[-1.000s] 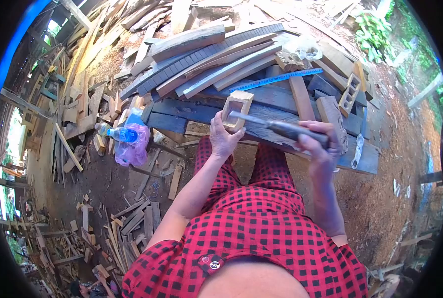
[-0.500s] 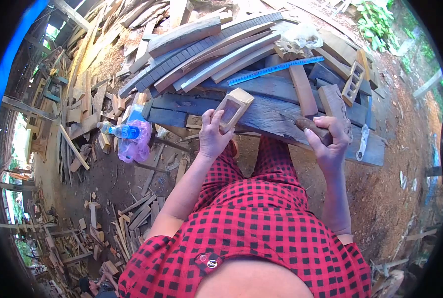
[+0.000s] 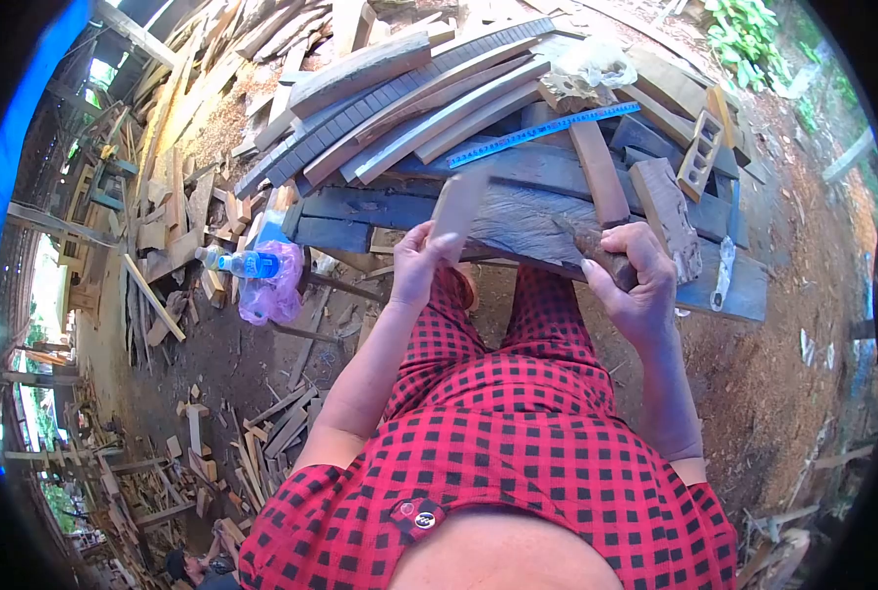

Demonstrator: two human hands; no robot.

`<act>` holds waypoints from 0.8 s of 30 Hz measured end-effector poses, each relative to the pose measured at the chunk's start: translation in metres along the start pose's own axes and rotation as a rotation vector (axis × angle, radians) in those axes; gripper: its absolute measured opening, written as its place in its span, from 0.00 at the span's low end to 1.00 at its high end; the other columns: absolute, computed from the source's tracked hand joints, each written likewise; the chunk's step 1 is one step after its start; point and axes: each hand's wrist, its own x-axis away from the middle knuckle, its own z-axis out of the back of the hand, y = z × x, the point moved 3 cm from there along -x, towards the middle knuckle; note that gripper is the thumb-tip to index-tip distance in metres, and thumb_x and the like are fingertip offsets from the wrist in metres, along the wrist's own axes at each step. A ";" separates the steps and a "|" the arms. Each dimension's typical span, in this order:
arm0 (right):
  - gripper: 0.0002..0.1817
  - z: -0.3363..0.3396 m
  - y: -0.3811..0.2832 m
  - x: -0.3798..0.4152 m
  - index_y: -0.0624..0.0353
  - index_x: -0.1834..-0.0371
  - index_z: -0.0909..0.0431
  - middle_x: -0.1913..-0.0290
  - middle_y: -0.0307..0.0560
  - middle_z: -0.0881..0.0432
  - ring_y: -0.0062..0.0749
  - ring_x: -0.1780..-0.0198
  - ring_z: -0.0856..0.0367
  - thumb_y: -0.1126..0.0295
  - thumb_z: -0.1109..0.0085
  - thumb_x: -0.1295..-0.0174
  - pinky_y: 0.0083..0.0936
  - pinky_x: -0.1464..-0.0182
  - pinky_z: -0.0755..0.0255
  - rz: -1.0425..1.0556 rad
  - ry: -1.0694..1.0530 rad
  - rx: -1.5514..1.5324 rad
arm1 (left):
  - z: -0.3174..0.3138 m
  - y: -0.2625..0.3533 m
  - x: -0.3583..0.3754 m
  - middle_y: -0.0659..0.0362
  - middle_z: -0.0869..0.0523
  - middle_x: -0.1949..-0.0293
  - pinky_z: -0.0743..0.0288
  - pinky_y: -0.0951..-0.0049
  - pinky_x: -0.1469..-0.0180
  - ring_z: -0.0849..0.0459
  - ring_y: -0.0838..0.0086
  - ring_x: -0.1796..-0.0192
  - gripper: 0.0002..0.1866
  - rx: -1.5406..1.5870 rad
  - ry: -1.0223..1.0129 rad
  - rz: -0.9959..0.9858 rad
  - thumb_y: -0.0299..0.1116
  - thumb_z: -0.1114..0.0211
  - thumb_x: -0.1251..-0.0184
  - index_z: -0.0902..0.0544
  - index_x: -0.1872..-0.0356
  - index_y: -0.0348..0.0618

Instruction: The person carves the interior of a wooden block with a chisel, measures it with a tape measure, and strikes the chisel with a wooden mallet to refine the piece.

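Blurred wooden piece (image 3: 459, 208), tool handle (image 3: 609, 258) partly hidden by right fingers (image 3: 630, 237), leafy plant (image 3: 744, 44) cut off at top edge

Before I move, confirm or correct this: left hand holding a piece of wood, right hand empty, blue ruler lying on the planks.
The right hand is not empty: the head view shows it gripping a brown-handled tool. The left hand does hold a piece of wood, and the blue ruler does lie on the planks.

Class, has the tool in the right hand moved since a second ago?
Yes: judged against the blue ruler, the tool has drawn rightward, away from the wooden piece.
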 end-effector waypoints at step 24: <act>0.13 0.003 0.005 0.001 0.60 0.66 0.24 0.65 0.47 0.20 0.35 0.67 0.17 0.77 0.30 0.54 0.28 0.64 0.25 0.081 0.038 -0.013 | -0.032 0.020 0.005 0.50 0.24 0.43 0.25 0.60 0.40 0.22 0.53 0.42 0.38 -0.949 0.066 -0.660 0.26 0.23 0.60 0.27 0.41 0.47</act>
